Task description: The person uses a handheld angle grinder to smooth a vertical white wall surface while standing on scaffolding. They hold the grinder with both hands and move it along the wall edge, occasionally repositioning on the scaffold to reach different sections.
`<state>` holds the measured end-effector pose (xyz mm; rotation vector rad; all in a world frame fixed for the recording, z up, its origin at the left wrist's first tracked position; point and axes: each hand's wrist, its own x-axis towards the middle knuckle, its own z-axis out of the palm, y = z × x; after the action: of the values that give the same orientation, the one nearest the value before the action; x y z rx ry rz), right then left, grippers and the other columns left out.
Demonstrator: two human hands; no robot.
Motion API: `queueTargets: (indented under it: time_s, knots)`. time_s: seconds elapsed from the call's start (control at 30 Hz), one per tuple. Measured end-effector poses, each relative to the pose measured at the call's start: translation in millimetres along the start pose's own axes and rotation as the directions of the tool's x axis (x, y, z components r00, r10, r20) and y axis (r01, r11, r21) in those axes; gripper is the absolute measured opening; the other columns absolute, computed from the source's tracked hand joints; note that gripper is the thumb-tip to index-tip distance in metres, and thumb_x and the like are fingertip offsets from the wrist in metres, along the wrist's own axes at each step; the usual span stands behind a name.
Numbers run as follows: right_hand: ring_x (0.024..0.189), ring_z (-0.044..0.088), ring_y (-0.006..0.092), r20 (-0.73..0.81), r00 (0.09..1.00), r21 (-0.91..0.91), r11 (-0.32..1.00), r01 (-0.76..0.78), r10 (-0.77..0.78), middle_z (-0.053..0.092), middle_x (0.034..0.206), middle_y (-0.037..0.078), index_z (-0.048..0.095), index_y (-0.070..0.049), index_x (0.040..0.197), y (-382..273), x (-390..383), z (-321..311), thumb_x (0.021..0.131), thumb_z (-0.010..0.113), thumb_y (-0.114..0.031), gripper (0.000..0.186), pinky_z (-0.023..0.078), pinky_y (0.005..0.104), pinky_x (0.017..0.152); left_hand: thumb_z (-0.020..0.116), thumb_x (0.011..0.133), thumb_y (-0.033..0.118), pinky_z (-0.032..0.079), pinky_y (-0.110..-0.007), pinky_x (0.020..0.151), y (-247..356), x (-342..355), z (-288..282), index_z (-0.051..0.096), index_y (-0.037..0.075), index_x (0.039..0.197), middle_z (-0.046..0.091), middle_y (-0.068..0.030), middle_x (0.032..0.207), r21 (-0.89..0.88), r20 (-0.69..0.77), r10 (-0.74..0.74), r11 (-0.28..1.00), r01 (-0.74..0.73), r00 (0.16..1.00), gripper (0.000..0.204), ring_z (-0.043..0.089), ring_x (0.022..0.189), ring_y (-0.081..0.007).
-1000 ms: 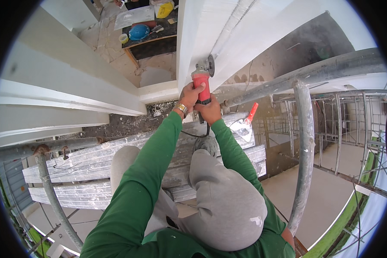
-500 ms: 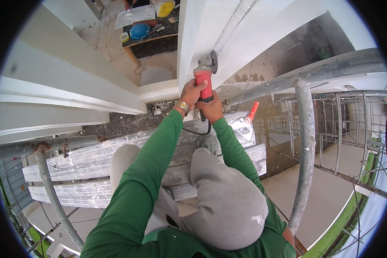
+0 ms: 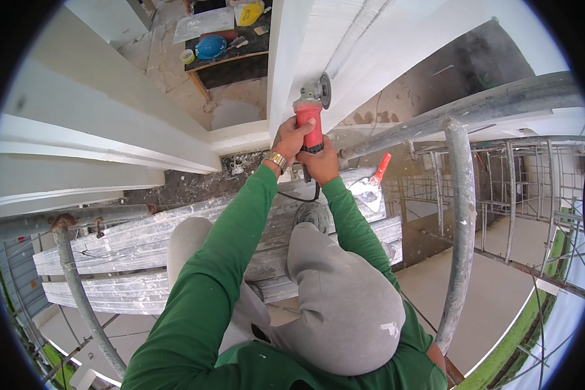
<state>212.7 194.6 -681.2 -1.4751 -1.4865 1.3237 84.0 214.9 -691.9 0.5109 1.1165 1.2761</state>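
Observation:
Both my hands are wrapped round a red angle grinder point(image 3: 311, 119), held out in front of me. My left hand point(image 3: 293, 138), with a metal watch at its wrist, grips the red body, thumb across it. Lower down, my right hand point(image 3: 320, 162) closes on the dark rear handle, from which a black cord hangs. The grinder's disc point(image 3: 325, 90) stands on edge at the white wall point(image 3: 344, 84), at the lower end of a grooved line; whether it touches cannot be made out.
I am on scaffold planks point(image 3: 143, 244) with grey pipe rails point(image 3: 461, 214) at both sides. A putty knife with an orange handle point(image 3: 381, 168) lies on the planks' right end. Through the opening, a blue helmet point(image 3: 211, 47) and a yellow one point(image 3: 251, 12) rest on a table.
The grinder's head has shifted very slightly right and toward the wall's groove. Both hands keep their hold. At the far table, the other person's hand has mostly left the view.

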Motion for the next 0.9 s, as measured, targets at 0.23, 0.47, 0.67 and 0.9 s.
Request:
queueTargets:
  time_s: [0.23, 0.47, 0.67, 0.9]
  knots:
    - [0.085, 0.069, 0.0235, -0.01, 1.0, -0.035, 0.999, -0.003, 0.003, 0.071, 0.095, 0.014, 0.059, 0.004, 0.117, -20, -6, -3, 0.066, 0.08, -0.012, 0.057, 0.055, 0.0366, 0.079, 0.075, 0.096, 0.034, 0.057, -0.033, 0.083, 4, -1, 1, 0.063, 0.0, 0.124, 0.07, -0.0062, 0.106, 0.002, 0.007, 0.013, 1.0, -0.013, 1.0, 0.046, 0.067, 0.09, -0.014]
    - [0.084, 0.068, 0.0216, -0.018, 1.0, -0.033, 0.999, 0.013, -0.014, 0.07, 0.094, 0.013, 0.059, 0.004, 0.118, -21, -6, -2, 0.067, 0.081, -0.013, 0.058, 0.055, 0.0355, 0.078, 0.075, 0.096, 0.034, 0.056, -0.033, 0.082, 8, -3, 1, 0.064, 0.0, 0.123, 0.07, -0.0059, 0.106, 0.007, 0.015, 0.031, 0.999, -0.031, 0.999, 0.045, 0.067, 0.09, -0.0136]
    - [0.085, 0.069, 0.0234, -0.016, 1.0, -0.013, 1.0, 0.023, -0.023, 0.071, 0.094, 0.014, 0.058, 0.004, 0.117, -19, -5, -2, 0.067, 0.08, -0.011, 0.057, 0.055, 0.0365, 0.079, 0.077, 0.093, 0.031, 0.057, -0.033, 0.082, 10, -2, 3, 0.064, 0.0, 0.124, 0.071, -0.0093, 0.108, -0.018, 0.01, 0.036, 0.999, -0.036, 0.999, 0.045, 0.068, 0.091, -0.0156]
    - [0.085, 0.069, 0.0234, -0.017, 0.999, 0.006, 0.999, 0.038, -0.038, 0.071, 0.094, 0.014, 0.058, 0.003, 0.116, -19, -4, -3, 0.067, 0.08, -0.012, 0.056, 0.055, 0.0365, 0.079, 0.077, 0.094, 0.03, 0.056, -0.033, 0.083, 17, -6, 7, 0.064, -0.001, 0.124, 0.071, -0.0085, 0.108, -0.012, 0.011, 0.044, 0.999, -0.044, 0.999, 0.045, 0.067, 0.092, -0.0149]
